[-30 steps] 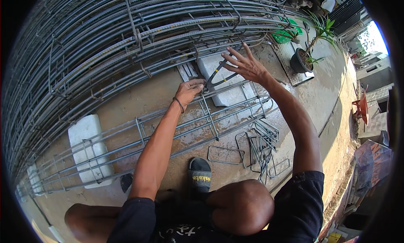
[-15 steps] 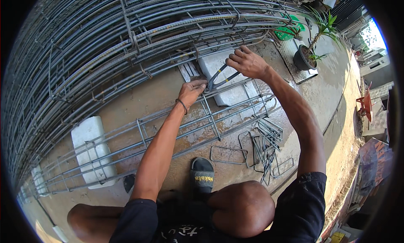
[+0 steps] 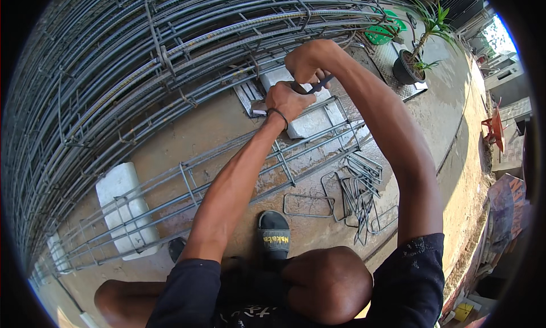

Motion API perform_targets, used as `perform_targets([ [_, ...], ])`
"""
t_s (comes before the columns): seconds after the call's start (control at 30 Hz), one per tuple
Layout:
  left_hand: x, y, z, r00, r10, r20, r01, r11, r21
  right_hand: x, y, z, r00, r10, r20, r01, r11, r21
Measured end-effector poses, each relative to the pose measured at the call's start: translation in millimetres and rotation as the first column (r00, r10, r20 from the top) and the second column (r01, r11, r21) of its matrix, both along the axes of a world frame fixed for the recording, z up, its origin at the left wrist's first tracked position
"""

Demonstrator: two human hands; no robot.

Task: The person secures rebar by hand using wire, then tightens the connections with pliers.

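Both my hands are raised and close together above the long narrow cage of steel bars (image 3: 227, 186). My left hand (image 3: 287, 100) is closed round the dark pliers (image 3: 318, 84), their head largely hidden. My right hand (image 3: 311, 62) is just above it, fingers curled on the same tool. Behind and below my hands lies a white block (image 3: 321, 120); another white block (image 3: 114, 186) lies under the cage at left. Loose rectangular steel stirrups (image 3: 358, 191) are piled on the wet concrete right of the cage.
A large stack of rebar cages (image 3: 114, 55) fills the upper left. A potted plant (image 3: 406, 69) stands on a metal plate at upper right, near a green plastic basket (image 3: 378, 35). An orange wheelbarrow (image 3: 493, 132) is farther right. My sandalled foot (image 3: 273, 237) is below the cage.
My left hand has moved up and right from the cage's top bar. My right hand, spread earlier, has closed on the pliers and swung up and left, bringing both hands together.
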State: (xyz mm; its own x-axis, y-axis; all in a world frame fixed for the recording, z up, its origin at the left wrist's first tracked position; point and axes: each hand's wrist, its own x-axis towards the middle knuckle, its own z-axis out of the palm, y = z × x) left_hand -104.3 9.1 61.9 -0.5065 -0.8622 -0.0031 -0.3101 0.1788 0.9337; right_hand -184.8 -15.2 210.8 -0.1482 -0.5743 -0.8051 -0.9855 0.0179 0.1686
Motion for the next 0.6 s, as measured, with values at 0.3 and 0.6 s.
perform_targets([
  [0.3, 25.5, -38.9, 18.1, 0.86, -0.351, -0.37, 0.477, 0.811, 0.339, -56.5, 48.2, -60.7, 0.002, 0.272, 0.962, 0.73, 0.657, -0.187],
  [0.6, 22.1, -16.6, 2.3, 0.962, -0.262, -0.078, 0.229, 0.929, -0.291, 8.9, 22.1, -95.3, 0.317, 0.236, 0.919, 0.818, -0.558, -0.139],
])
